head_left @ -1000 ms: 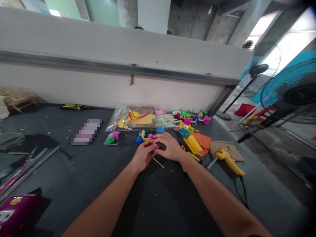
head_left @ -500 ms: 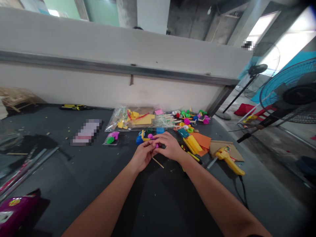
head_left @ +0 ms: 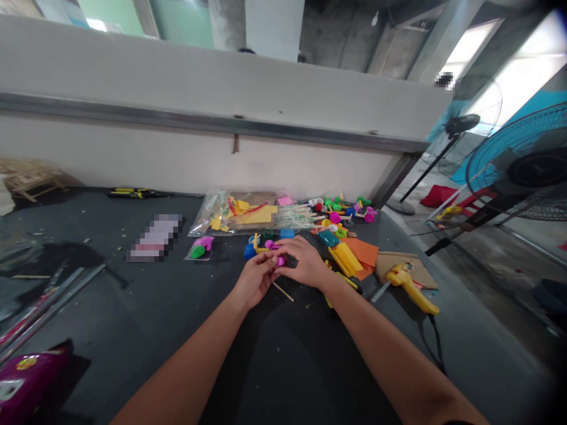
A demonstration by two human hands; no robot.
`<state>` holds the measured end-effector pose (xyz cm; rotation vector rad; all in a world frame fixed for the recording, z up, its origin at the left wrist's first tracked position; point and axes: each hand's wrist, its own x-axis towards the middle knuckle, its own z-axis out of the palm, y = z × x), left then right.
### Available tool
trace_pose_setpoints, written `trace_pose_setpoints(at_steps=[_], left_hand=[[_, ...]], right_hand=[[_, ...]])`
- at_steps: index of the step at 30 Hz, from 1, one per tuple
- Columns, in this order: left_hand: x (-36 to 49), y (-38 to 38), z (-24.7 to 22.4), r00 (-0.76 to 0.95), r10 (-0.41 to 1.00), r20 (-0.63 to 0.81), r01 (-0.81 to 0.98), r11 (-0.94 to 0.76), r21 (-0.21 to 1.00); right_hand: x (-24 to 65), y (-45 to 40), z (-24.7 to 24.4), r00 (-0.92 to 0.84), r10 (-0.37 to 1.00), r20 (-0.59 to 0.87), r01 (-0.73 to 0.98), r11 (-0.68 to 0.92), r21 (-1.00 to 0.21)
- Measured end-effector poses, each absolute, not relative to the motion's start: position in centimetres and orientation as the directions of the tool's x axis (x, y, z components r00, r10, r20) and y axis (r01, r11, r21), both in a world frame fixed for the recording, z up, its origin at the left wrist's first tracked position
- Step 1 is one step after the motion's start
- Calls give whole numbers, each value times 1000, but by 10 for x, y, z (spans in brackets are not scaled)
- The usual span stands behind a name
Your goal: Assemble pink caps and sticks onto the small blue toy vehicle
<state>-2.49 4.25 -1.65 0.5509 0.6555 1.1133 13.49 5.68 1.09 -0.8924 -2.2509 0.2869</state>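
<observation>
My left hand (head_left: 253, 278) and my right hand (head_left: 305, 263) meet above the dark table, fingertips pinched around a small magenta rounded piece (head_left: 281, 260). Its kind I cannot make out, and my fingers cover part of it. Just behind them is another magenta round piece (head_left: 269, 244), beside a blue lump (head_left: 250, 251) with a yellow stick-like part (head_left: 256, 241). Below my fingers a thin wooden stick (head_left: 283, 291) lies on the table. A small clear bag (head_left: 201, 248) with magenta and green material rests to the left of my hands.
Behind lie a clear plastic bag (head_left: 208, 212) with yellow pieces and several colourful stick figures (head_left: 334, 217). On the right are orange sheets (head_left: 367, 251), a yellow block (head_left: 345, 258) and a corded yellow glue gun (head_left: 410, 286). A purple object (head_left: 33, 375) stands front left. A white partition (head_left: 177, 156) bounds the back.
My fingers have shifted slightly around the magenta piece, and more of it shows now. Both hands stay in nearly the same place.
</observation>
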Motion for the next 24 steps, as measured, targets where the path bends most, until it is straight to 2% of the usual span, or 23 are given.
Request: trace_pose_setpoints(at_steps=[9, 15, 20, 24], left_hand=[[-24, 43, -17, 283, 935, -215, -634, 350, 690], [-23, 42, -18, 251, 944, -213, -645, 328, 690], [-23, 41, -16, 295, 936, -192, -627, 341, 701], [-23, 41, -16, 271, 943, -192, -644, 326, 692]], right_hand=[[133, 57, 8, -485, 690, 537, 527, 721, -451], [132, 55, 12, -542, 653, 530, 499, 757, -423], [131, 55, 9, -457, 699, 550, 539, 709, -454], [131, 55, 10, -484, 684, 546, 520, 727, -448]])
